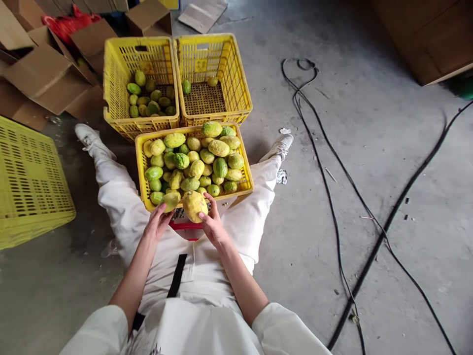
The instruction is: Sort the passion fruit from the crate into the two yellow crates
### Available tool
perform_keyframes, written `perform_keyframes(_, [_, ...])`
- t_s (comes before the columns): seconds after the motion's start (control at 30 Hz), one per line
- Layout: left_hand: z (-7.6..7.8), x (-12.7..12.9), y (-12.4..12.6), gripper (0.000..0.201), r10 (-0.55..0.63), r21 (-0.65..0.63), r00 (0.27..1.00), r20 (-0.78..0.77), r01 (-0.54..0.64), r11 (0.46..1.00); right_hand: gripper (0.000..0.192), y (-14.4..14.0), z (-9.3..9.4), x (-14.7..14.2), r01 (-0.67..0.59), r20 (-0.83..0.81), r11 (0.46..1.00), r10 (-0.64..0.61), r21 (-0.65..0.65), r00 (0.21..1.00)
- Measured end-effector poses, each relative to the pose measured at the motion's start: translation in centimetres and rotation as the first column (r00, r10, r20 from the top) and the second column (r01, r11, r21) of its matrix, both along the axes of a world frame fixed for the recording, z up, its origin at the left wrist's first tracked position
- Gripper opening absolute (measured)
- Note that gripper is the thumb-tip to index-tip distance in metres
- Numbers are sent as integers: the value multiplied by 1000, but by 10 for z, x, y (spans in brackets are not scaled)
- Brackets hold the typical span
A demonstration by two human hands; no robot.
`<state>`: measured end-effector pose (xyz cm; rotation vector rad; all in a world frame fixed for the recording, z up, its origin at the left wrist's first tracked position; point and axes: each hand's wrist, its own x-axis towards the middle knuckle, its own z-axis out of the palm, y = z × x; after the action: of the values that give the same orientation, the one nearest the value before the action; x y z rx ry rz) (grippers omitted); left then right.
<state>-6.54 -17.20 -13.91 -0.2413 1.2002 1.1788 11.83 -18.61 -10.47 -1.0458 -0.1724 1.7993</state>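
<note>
Between your knees: near crate [142, 162], yellow latticed plastic, heaped with smooth oval green-yellow fruit.
Right hand [211, 223]: your fingers clamped on a rough, blotchy yellow fruit [194, 205] at the crate's near rim.
Left hand [158, 221]: closed on a smoother green-yellow fruit [170, 200] just beside it.
Beyond: two more crates [176, 64], partly filled, on bare concrete floor [369, 162].

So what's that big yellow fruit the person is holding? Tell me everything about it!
The yellow fruit is plump and oval, pale yellow with small brown specks on a slightly bumpy-looking skin. It looks whole and uncut. The right hand holds it, fingers curled round its right side, just in front of the near yellow crate heaped with greenish fruits. It is yellower than most of them. The left hand beside it holds a smaller green fruit.
</note>
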Motion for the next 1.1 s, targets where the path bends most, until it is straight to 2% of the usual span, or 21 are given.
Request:
perform_keyframes(0.17, [0,-2,-1,16,-52,-61,999,10,53,997,78,0,2,-3,-54,-18,998,55,8,998])
perform_keyframes(0.37, [8,1,1,33,-51,13,998,37,51,999,77,-1,-1,-3,15,-13,1000,-15,19,1000])
perform_keyframes(0.57, [11,0,5,38,-29,-51,998,50,32,998,60,-1,-3,-3,-27,45,1000,28,-7,999])
perform_keyframes(0.77, [11,0,2,44,-52,-28,995,91,55,998,65,-4,-5,-4,-91,145,996,91,-11,985])
perform_keyframes(0.9, [10,0,2,44,-99,-37,990,100,103,994,67,-6,-6,-4,-91,197,995,82,39,977])
perform_keyframes(1.0, [9,-2,3,39,-89,-45,991,103,95,995,72,-5,-5,-5,-97,196,990,76,102,978])
perform_keyframes(1.1, [9,-2,4,37,-72,-34,991,114,77,996,68,-5,-5,-4,-133,212,984,106,120,971])
